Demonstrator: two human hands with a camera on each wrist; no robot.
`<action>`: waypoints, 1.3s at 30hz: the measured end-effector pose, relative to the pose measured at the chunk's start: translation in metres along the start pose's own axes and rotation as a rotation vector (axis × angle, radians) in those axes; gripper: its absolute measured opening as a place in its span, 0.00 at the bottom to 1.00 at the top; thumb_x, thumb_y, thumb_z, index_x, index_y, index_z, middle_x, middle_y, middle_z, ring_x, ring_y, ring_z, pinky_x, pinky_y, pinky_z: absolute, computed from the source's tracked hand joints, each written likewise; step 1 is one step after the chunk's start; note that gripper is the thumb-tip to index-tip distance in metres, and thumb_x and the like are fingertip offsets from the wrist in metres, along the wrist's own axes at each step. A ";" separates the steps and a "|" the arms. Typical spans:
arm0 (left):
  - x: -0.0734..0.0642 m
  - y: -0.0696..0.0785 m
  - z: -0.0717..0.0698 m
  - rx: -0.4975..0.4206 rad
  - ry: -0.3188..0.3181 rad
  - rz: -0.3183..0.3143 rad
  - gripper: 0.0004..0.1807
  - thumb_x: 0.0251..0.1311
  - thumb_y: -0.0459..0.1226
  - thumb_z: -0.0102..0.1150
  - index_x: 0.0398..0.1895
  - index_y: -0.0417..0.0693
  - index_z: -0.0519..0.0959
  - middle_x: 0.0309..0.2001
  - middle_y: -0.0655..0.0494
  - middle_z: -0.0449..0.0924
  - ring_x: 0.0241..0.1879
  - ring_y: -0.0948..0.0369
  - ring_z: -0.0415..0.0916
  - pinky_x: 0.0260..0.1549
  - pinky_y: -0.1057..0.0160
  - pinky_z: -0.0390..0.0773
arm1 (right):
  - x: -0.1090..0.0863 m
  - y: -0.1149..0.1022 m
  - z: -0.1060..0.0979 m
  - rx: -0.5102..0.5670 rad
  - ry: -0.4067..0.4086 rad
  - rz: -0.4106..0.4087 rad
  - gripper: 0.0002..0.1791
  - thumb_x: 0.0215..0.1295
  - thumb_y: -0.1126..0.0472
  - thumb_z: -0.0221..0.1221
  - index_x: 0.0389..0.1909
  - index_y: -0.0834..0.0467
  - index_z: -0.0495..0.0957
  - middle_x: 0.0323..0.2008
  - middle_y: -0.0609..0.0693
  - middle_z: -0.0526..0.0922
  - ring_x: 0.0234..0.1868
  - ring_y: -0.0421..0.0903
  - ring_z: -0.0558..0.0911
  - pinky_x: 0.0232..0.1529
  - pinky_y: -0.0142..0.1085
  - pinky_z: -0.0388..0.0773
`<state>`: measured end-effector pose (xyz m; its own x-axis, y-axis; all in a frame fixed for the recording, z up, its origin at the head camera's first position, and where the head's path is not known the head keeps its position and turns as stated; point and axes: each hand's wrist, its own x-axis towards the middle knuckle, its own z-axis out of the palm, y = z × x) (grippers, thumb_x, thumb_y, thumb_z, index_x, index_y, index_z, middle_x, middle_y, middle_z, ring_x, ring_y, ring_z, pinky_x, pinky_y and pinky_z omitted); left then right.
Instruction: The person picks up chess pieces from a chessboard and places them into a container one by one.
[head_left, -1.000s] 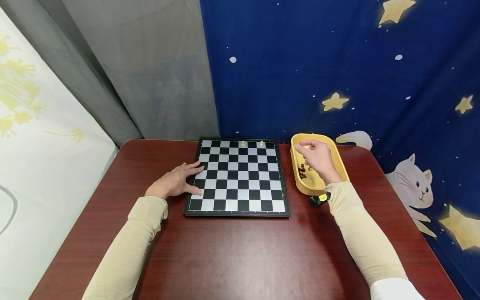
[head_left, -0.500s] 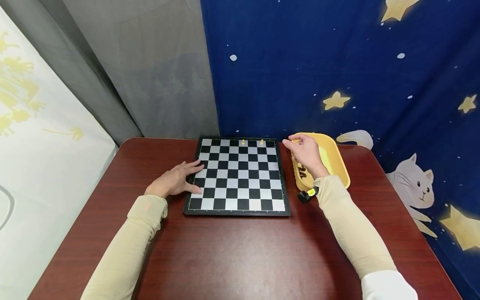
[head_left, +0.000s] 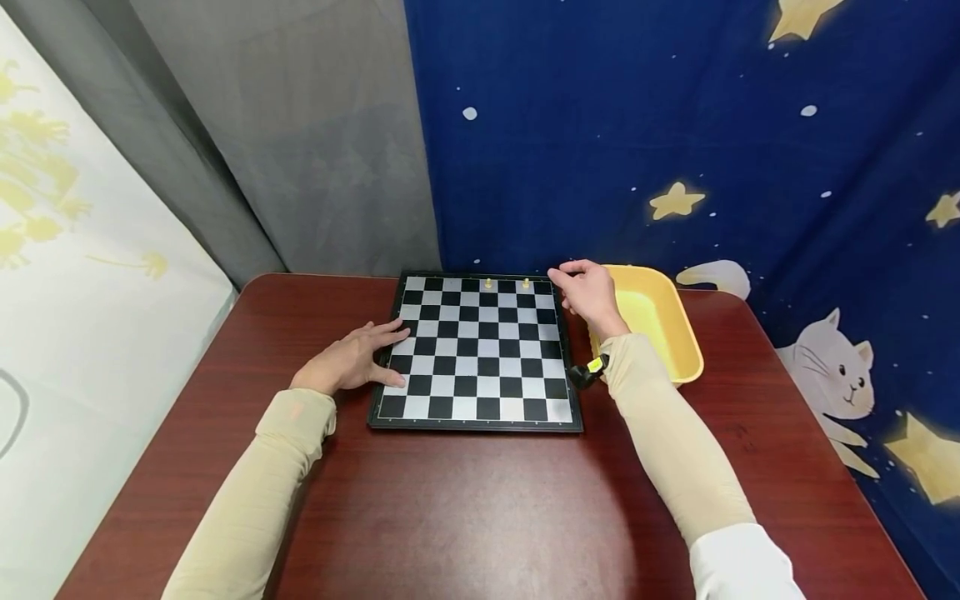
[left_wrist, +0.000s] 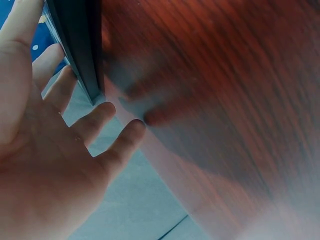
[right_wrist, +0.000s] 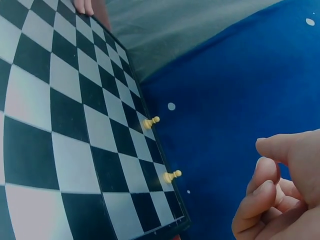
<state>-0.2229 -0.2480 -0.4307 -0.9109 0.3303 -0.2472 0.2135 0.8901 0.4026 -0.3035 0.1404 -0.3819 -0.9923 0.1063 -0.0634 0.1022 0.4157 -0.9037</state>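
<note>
A black-and-white chessboard (head_left: 476,350) lies on the table, with two cream pawns (right_wrist: 151,122) standing along its far edge. At the board's left edge my left hand (head_left: 352,358) rests with fingers spread, two of them reaching over the squares. The left wrist view shows that hand (left_wrist: 60,125) beside the dark side of the board. My right hand (head_left: 588,293) hovers at the far right corner of the board, its thumb and forefinger drawn together. Its other fingers are curled in the right wrist view; I cannot tell whether anything sits between the fingertips.
A yellow plastic basket (head_left: 686,342) stands right of the board, partly behind my right forearm. The table (head_left: 465,500) is dark red wood. Behind it hang a grey curtain (head_left: 322,167) and a blue one (head_left: 562,150) with stars and a cat.
My right hand has moved left, from over the yellow basket to the far right corner of the chessboard. The dark pieces in the basket are now hidden. My left hand has stayed put.
</note>
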 end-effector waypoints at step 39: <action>0.003 0.001 0.000 0.001 -0.008 -0.028 0.55 0.48 0.61 0.73 0.80 0.64 0.59 0.84 0.58 0.48 0.83 0.43 0.43 0.74 0.30 0.55 | 0.045 0.027 0.071 0.148 0.163 0.135 0.20 0.66 0.49 0.67 0.55 0.54 0.82 0.39 0.55 0.90 0.14 0.37 0.75 0.17 0.27 0.72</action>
<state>-0.2257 -0.2459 -0.4312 -0.9137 0.3076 -0.2654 0.1881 0.8994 0.3946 -0.3508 0.0925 -0.4395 -0.9449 0.3006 -0.1295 0.2097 0.2522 -0.9447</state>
